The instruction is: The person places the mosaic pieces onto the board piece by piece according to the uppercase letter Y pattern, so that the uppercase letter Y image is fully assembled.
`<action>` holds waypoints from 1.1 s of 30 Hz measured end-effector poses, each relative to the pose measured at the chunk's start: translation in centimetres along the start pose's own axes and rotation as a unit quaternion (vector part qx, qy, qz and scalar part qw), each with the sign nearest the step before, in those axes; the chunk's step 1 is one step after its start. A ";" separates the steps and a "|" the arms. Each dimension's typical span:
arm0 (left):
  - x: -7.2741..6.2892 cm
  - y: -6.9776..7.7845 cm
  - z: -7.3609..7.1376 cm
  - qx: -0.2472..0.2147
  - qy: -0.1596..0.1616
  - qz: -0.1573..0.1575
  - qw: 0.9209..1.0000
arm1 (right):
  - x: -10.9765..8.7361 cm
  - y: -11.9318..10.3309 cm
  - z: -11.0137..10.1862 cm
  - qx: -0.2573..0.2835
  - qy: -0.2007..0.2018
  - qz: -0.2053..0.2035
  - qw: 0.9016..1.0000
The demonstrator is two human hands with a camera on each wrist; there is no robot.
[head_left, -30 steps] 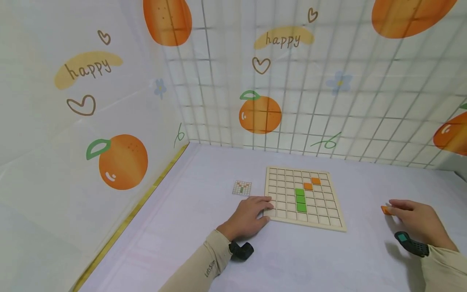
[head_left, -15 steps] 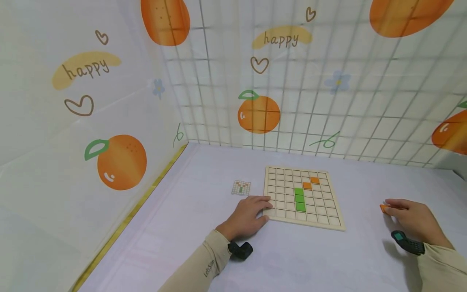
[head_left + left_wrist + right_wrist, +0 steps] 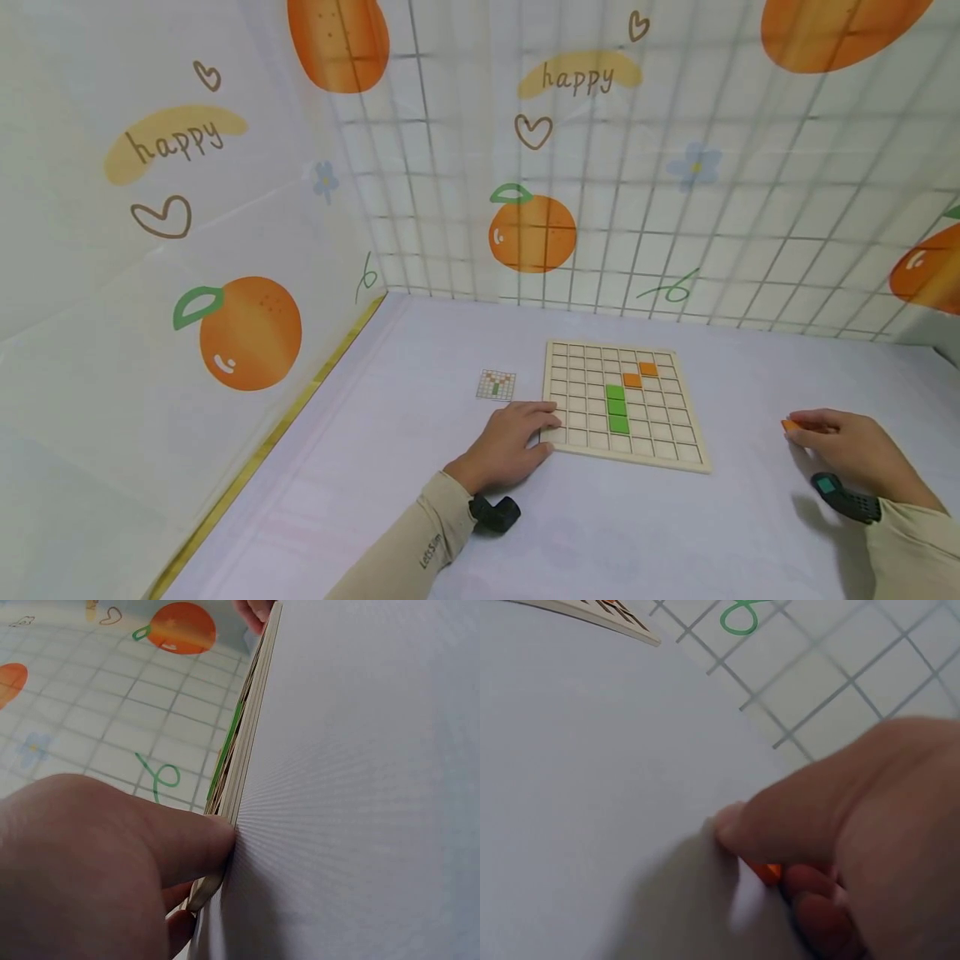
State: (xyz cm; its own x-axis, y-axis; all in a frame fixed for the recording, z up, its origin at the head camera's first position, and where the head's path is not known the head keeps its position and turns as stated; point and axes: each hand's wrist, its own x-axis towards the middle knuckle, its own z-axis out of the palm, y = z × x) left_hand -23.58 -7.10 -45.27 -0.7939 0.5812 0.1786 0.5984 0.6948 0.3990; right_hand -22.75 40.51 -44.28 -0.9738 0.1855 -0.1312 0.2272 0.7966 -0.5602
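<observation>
A pale wooden grid board lies flat on the table. Three green tiles stand in a column on it, and two orange tiles run diagonally up to the right. At the board's near-left corner, my left hand grips the edge; the left wrist view has its thumb against the side. Well right of the board, my right hand pinches an orange tile between thumb and fingers, close over the table. In the right wrist view the thumb and fingers mostly cover this tile.
A small pattern card with a Y-shaped design of coloured squares lies left of the board. White sheeting with printed oranges rises behind and to the left. The table is covered in pale cloth.
The view has shifted slightly. My left hand stays at the board's corner; my right hand keeps the orange tile, with only a slight shift of the fingers.
</observation>
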 end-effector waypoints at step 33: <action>0.0 0.1 -0.1 -0.007 -0.004 -0.002 1.000 | -1.1 -2.8 1.3 0.143 0.080 -0.029 0.986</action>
State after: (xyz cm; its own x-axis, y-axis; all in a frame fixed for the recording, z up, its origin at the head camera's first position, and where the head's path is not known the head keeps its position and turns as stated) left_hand -23.55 -7.11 -45.13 -0.7954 0.5816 0.1707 0.5939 0.6914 0.4114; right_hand -22.33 37.33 -43.61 -0.9676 0.2509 0.0270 0.1388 0.6185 -0.7734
